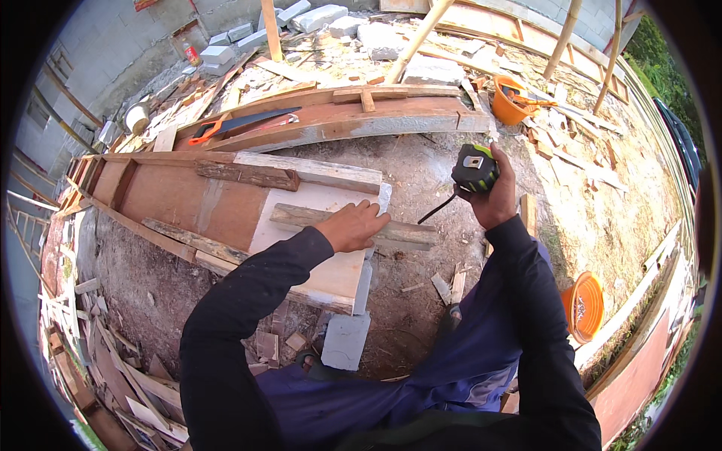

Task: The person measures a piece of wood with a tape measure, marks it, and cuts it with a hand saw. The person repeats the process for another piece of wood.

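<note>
My right hand grips a black and green tape measure above the ground, right of the work; a thin dark strip slants down from it toward the board's right end. My left hand curls over a narrow weathered board, fingers on it. That board lies across the pale end panel of a long wooden form, whose framing pieces run along both edges, with a short plank on it. Grey blocks sit under the form's right end.
Behind lie a second form with an orange-handled saw, orange buckets, scrap wood and concrete blocks by a wall. Upright poles stand at the back. My legs are below, near the blocks.
</note>
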